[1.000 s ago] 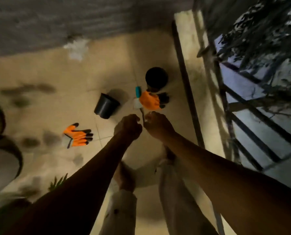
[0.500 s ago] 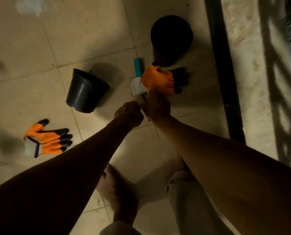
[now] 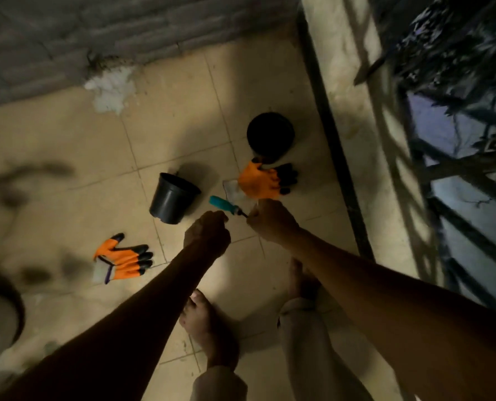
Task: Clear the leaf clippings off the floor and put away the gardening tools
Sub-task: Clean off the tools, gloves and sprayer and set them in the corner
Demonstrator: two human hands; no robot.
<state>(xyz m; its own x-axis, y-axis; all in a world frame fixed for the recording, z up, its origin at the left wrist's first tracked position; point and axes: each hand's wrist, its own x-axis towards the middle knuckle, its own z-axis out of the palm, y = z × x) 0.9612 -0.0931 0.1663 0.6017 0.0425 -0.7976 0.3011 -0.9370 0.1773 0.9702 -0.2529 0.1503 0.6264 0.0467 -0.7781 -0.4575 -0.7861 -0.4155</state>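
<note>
1 teal-handled tool (image 3: 225, 206), handle pointing up-left; right hand (image 3: 273, 219) grips metal end; left hand (image 3: 209, 233) curled, contents unclear

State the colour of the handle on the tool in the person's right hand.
Teal; the tool shows its handle best in the head view.

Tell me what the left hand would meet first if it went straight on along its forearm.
Probably the teal-handled tool held by the right hand, just past the left hand; the orange glove lies beyond. Depth is unclear.
</note>
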